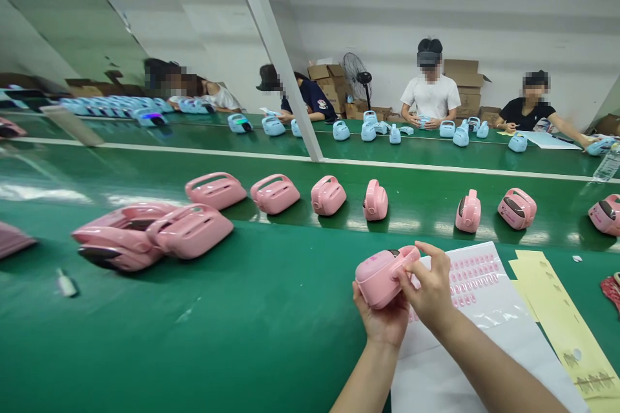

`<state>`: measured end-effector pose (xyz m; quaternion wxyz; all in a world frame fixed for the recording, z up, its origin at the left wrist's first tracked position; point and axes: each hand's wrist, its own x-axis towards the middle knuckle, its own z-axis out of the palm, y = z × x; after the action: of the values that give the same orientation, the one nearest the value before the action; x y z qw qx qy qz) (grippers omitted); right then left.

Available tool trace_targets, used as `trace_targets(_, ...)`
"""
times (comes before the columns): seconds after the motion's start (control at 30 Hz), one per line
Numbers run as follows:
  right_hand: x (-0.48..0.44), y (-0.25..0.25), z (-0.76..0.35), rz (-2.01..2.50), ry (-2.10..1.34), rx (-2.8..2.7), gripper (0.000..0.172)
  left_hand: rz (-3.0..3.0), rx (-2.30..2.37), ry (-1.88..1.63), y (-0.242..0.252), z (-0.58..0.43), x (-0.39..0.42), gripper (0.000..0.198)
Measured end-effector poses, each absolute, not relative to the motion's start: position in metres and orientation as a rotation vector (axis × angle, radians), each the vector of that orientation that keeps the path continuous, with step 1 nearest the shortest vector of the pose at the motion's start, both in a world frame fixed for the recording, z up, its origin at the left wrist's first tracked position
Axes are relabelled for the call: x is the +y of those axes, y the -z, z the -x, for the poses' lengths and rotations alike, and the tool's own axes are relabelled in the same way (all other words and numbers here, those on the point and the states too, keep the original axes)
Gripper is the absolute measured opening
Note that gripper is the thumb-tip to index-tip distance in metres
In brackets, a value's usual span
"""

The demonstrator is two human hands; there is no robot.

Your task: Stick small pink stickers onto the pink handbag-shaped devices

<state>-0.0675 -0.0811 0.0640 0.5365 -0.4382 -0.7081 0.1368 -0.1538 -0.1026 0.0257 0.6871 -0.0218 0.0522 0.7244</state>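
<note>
My left hand (382, 321) cups a pink handled plastic device (380, 276) from below, fingers wrapped round its underside. My right hand (429, 290) is closed on the device's right end, thumb and forefinger pressed against its handle side. Both hands hover over a white sheet (479, 316) that carries rows of small pink stickers (472, 271), just right of the device. The table here is green (271, 310).
Several more pink devices (328, 195) stand in a row on the green belt beyond, two lie at the left (155, 235). Yellow backing strips (562, 316) lie right of the sheet. Across the line, several people sit with blue devices (368, 132). A white slanted post (276, 55) crosses the view.
</note>
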Motion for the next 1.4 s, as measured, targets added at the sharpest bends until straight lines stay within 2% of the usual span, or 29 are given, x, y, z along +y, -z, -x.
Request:
trace_targets(0.13, -0.054, -0.059, 0.056, 1.264, -0.351, -1.744, 0.033, -0.019, 0.109, -1.699, -0.024, 0.162, -0.101, 0.05)
trace_targets(0.3, -0.024, -0.036, 0.061, 1.451, -0.442, -2.132, 0.034, -0.089, 0.092, -1.804, -0.025, 0.182, -0.097, 0.043)
trace_targets(0.37, -0.023, -0.027, 0.071, 1.435, -0.444, -2.234, 0.029, -0.104, 0.097, -1.813, -0.024, 0.187, -0.095, 0.049)
trace_targets(0.47, -0.027, -0.016, 0.082, 1.396, -0.519, -2.187, 0.012, -0.14, 0.124, -1.831, -0.024, 0.188, -0.092, 0.063)
trace_targets(0.63, -0.018, -0.02, 0.066, 1.159, -0.876, -1.664, 0.004, -0.183, 0.277, -1.889, -0.03, 0.183, -0.09, 0.053)
trace_targets(0.7, -0.012, -0.032, 0.046, 1.146, -0.927, -1.501, 0.011, -0.31, 0.456, -1.89, -0.035, 0.179, -0.092, 0.063)
trace_targets(0.77, -0.011, -0.049, 0.024, 1.147, -0.925, -1.444, 0.019, -0.549, 0.674, -1.825, -0.04, 0.171, -0.096, 0.084)
trace_targets(0.87, -0.026, -0.076, -0.001, 1.033, -1.058, -1.442, 0.021, -0.875, 0.928, -1.734, -0.042, 0.149, -0.106, 0.103)
trace_targets(1.03, -0.066, -0.102, -0.012, 0.98, -1.187, -1.67, 0.015, -0.826, 0.9, -1.721, -0.035, 0.122, -0.116, 0.095)
trace_targets(1.23, -0.075, -0.102, -0.017, 1.096, -1.159, -1.737, 0.005, -1.548, 1.116, -1.347, -0.021, 0.137, -0.111, 0.085)
trace_targets(1.4, -0.078, -0.101, -0.019, 1.116, -1.123, -1.753, 0.006, -1.704, 1.134, -1.285, -0.014, 0.141, -0.109, 0.086)
